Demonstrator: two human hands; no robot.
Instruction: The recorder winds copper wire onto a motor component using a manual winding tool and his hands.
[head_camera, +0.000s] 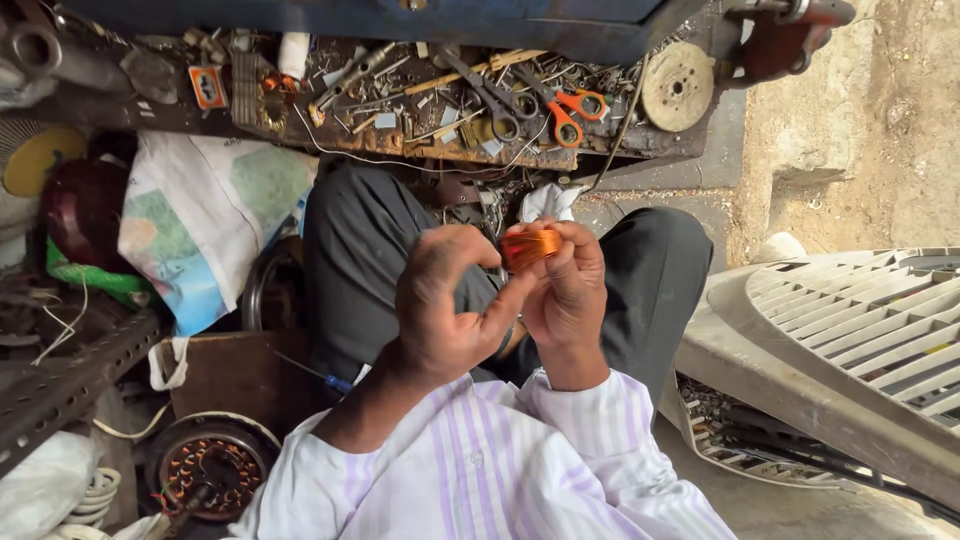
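Both hands up over my lap, copper wire coil (531, 246) pinched between them. Right hand (566, 290) grips its right end, fingers curled closed; left hand (447, 305) holds the left side with thumb and forefinger. Coil's long axis runs left-right. Orange scissors (568, 110) lie on the cluttered workbench (400, 140) beyond; fan grille (860, 320) crowds the right, open room only above my knees.

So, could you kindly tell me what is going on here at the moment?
A seated person holds a small coil of copper wire over the lap, left hand and right hand pinching it together. Ahead, orange-handled scissors lie on a cluttered bench. A wound motor stator sits lower left.
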